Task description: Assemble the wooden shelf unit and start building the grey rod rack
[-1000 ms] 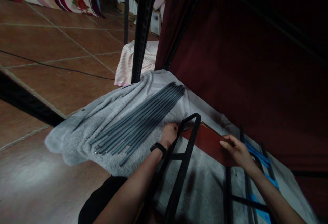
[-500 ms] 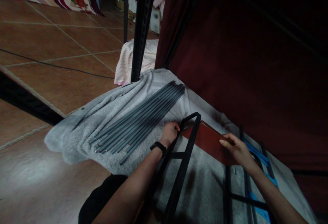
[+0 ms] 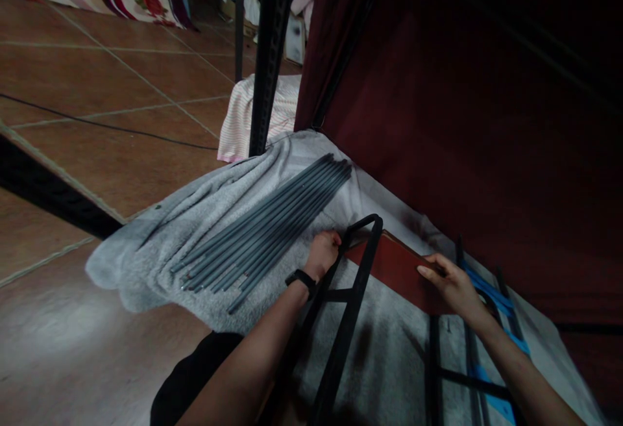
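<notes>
A black metal frame (image 3: 346,322) with a rounded top and a crossbar rises from the lower middle. My left hand (image 3: 322,254), wearing a black wristband, is closed against its left bar near the top; the fingertips are partly hidden. Over on the right, my right hand (image 3: 448,284) pinches the upper edge of a flat reddish-brown panel (image 3: 396,270), thumb on the near face. The panel slants down to the right, and its left end passes behind the frame's bars. Its lower right corner lies behind my right hand.
Several thin grey rods (image 3: 272,225) lie bundled on a grey fleece blanket (image 3: 195,218). More black framing with blue strips (image 3: 491,296) lies at right. A dark red curtain (image 3: 438,108) hangs behind. Black perforated posts (image 3: 267,56) stand at the back; a cable (image 3: 107,126) crosses the tiled floor.
</notes>
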### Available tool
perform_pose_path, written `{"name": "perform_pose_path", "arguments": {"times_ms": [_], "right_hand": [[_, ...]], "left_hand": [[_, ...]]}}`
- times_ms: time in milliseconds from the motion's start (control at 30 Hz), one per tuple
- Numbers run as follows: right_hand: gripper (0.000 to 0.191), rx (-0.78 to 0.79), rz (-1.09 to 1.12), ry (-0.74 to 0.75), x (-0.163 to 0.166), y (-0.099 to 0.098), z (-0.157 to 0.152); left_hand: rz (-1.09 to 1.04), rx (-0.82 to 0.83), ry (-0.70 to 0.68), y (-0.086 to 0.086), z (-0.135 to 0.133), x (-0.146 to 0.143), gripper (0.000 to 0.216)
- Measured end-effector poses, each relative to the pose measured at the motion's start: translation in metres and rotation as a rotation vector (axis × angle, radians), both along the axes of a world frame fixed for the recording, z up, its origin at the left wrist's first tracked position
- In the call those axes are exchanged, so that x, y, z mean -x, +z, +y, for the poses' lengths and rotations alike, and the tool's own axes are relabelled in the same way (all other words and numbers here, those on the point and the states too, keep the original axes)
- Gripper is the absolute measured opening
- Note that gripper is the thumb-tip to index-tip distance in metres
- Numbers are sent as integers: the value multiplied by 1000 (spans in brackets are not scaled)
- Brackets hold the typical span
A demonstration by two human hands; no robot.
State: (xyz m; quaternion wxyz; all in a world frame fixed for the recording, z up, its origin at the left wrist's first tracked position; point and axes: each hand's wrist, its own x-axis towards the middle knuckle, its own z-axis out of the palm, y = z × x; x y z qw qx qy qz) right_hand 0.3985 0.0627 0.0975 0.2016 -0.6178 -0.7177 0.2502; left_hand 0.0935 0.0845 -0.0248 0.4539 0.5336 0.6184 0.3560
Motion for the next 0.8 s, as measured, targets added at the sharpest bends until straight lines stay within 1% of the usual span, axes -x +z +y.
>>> {"name": "perform_pose_path", "arguments": {"times_ms": [167,267,400,500,633,800], "right_hand": [[28,40,20,1,1,0,-1],[28,33,8,-1,1,-1,0],[28,20,0,-9,-2,-1,1],[30,24,10,-12,-4,-3,2],[31,27,16,-16,-5,-5,2],[31,22,10,-1,-5,-5,3]], "left_hand": [[68,42,17,1,-2,1,15],[114,13,-14,-2,-2,1,18],[60,-17,-36,-4,0,1,23],[27,-3,-47,-2,2,4,20],[49,5,-45,-1,1,5,15],[108,-28,-99,-3,2,4,19]]}}
